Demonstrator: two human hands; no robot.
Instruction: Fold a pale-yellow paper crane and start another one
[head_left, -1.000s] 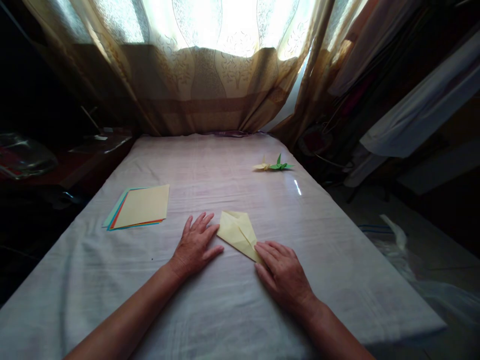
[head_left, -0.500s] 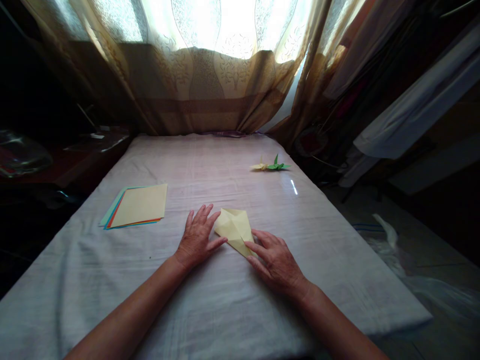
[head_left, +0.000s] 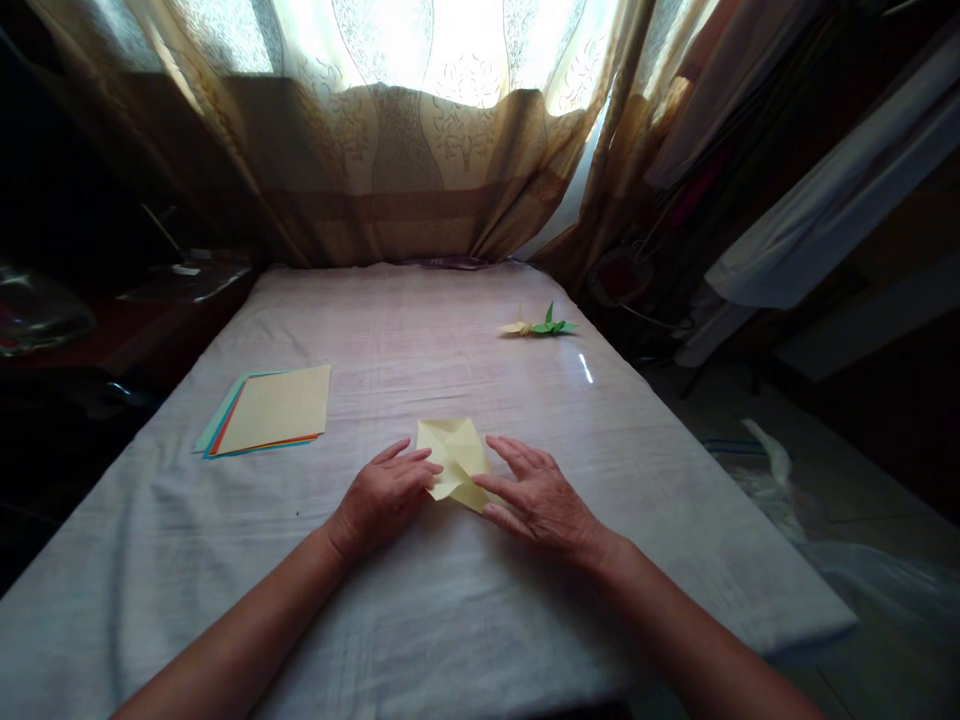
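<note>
A pale yellow sheet of origami paper [head_left: 457, 445], partly folded with creases across it, lies on the cloth between my hands. Its near-left flap is lifted a little off the layer beneath. My left hand [head_left: 386, 495] grips the left edge of the paper with curled fingers; its thumb is hidden. At the near-right corner, my right hand [head_left: 544, 500] has index finger and thumb on either side of the paper's edge, while its other fingers stretch forward beside the sheet.
A stack of coloured paper squares [head_left: 274, 410], cream on top, rests to the left. Farther back on the right stand a cream paper crane [head_left: 517, 328] and a green paper crane [head_left: 553, 326]. White cloth [head_left: 390, 350] covers the table, with a curtain [head_left: 390, 180] behind it.
The paper has shifted slightly left, and its near-left flap has lifted. My left hand has gone from spread fingers to curled ones at the edge. My right hand stays at the near-right corner.
</note>
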